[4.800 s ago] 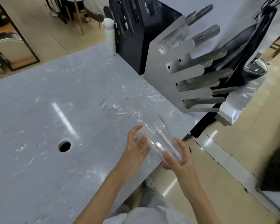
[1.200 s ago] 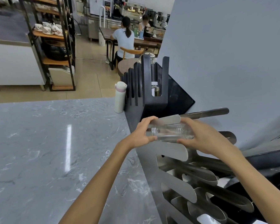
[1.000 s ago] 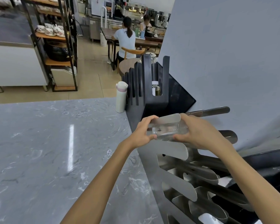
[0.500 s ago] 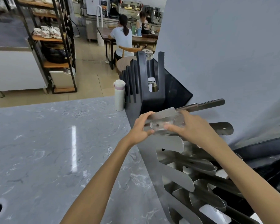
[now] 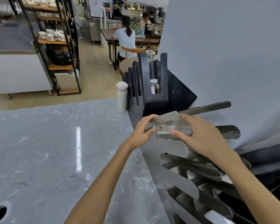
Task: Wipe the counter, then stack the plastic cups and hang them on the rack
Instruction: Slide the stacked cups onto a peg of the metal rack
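Hanging step: clear ribbed plastic cups (image 5: 172, 130), stacked, lie sideways at the top prong of the brushed-steel rack (image 5: 173, 162). Left hand (image 5: 141, 132) pinches their base end; right hand (image 5: 200, 139) wraps the rim end, fingers closed on them. Next: likely slide the stack along the prong. Grey marble counter (image 5: 55, 159) left of the rack looks glossy.

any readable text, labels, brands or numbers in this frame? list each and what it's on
None can be read.
White sheet and dark sign on the far back wall: print present, too small and blurred.
White label on the bottle inside the black holder: no legible text.
White flask on the counter: no marking visible.
Stacked clear cups held at the metal rack by left hand and right hand: no print visible.
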